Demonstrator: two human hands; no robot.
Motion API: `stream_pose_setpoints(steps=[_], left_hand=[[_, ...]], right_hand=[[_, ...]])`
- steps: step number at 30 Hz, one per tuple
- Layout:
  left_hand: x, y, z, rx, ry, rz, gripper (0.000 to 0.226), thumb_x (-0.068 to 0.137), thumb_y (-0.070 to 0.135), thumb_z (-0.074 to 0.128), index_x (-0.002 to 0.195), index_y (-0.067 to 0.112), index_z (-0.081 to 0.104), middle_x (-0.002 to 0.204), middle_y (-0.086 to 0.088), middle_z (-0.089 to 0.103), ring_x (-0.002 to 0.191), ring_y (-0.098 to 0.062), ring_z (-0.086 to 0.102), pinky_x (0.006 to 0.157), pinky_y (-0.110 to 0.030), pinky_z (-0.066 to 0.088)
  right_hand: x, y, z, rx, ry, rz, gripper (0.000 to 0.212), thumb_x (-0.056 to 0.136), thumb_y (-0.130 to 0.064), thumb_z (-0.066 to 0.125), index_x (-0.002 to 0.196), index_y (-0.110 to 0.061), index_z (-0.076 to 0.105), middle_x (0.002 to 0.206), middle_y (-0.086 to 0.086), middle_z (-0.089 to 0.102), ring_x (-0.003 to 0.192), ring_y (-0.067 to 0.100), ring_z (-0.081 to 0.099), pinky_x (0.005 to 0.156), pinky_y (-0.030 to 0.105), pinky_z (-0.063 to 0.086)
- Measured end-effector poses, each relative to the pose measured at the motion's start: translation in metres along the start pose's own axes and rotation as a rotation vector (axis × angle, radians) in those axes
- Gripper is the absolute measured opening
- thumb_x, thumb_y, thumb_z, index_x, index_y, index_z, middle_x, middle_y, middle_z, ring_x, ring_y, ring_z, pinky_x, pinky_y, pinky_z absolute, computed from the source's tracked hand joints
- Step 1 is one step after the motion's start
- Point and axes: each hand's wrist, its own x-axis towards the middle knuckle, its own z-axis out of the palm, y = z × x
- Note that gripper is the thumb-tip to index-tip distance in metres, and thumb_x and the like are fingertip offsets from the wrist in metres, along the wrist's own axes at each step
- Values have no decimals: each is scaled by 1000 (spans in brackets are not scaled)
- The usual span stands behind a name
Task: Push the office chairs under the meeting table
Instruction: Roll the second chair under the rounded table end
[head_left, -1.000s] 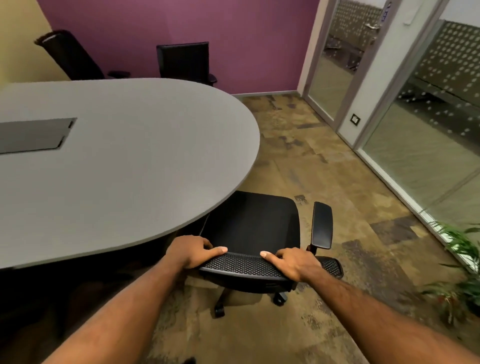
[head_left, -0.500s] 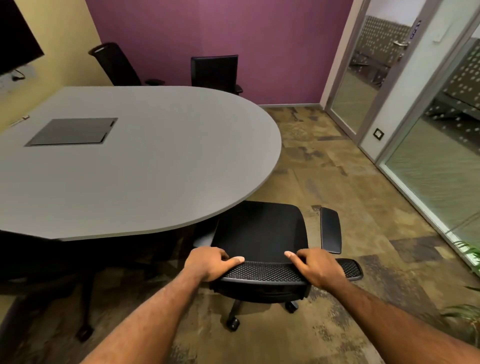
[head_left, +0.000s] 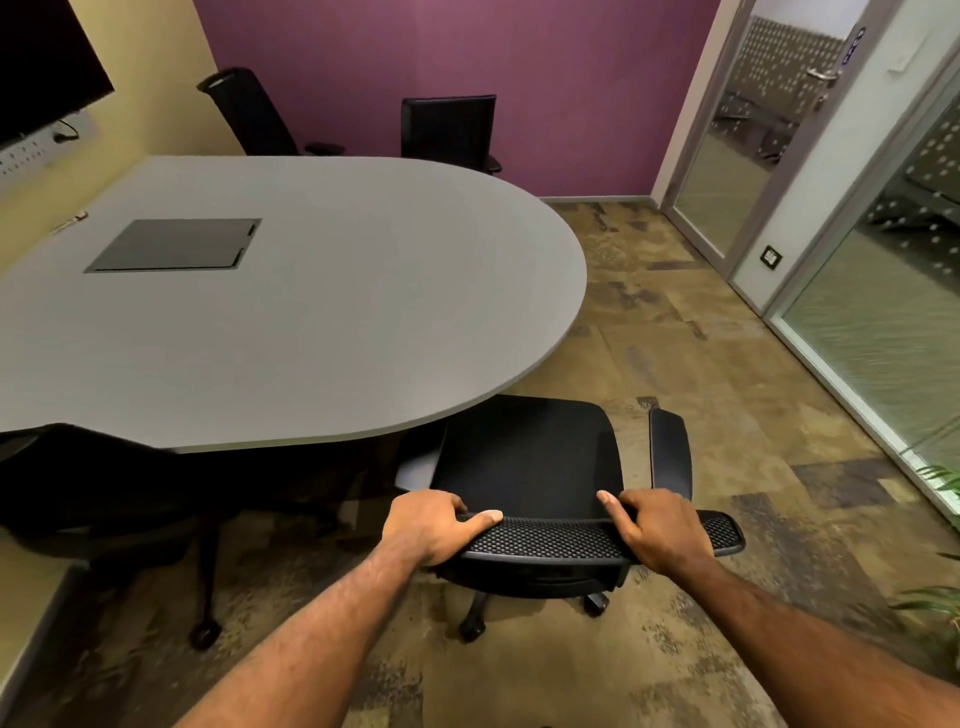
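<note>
Left hand (head_left: 434, 527) and right hand (head_left: 657, 530) clenched on office chair (head_left: 530, 457) backrest, beside meeting table (head_left: 311, 312).

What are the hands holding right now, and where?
Both the left hand and right hand grip the top edge of the office chair's mesh backrest.

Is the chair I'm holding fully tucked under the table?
No, most of the chair seat lies outside the table edge, with both hands on its backrest.
</note>
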Motion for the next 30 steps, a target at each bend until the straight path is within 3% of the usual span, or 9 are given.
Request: stream_pose_setpoints(steps=[13, 18, 23, 30], left_hand=[[-42, -34, 7, 6, 38, -46, 91, 71, 96, 20, 101, 30, 75, 90, 9, 74, 89, -12, 67, 78, -31, 53], [-59, -27, 12, 19, 61, -91, 89, 74, 94, 20, 98, 29, 75, 90, 7, 74, 91, -14, 67, 76, -32, 51], [-71, -18, 20, 16, 88, -168, 84, 77, 90, 21, 87, 25, 73, 77, 6, 70, 80, -15, 66, 72, -32, 51], [-75, -10, 29, -2, 116, -270, 87, 75, 89, 17, 90, 24, 73, 79, 5, 71, 81, -17, 67, 73, -34, 53]], right_hand=[[-8, -35, 2, 64, 71, -149, 74, 94, -73, 18, 57, -18, 51, 51, -5, 48, 49, 12, 46, 51, 35, 43], [-2, -28, 4, 19, 69, -169, 81, 91, -77, 10, 60, -19, 57, 53, -5, 52, 51, 12, 49, 51, 33, 43], [14, -26, 1, -54, 70, -172, 86, 89, -77, 3, 62, -20, 62, 54, -5, 56, 51, 12, 50, 50, 32, 43], [38, -29, 3, -47, 116, -68, 69, 90, -69, 22, 61, -21, 62, 53, -6, 55, 51, 17, 52, 49, 33, 43]])
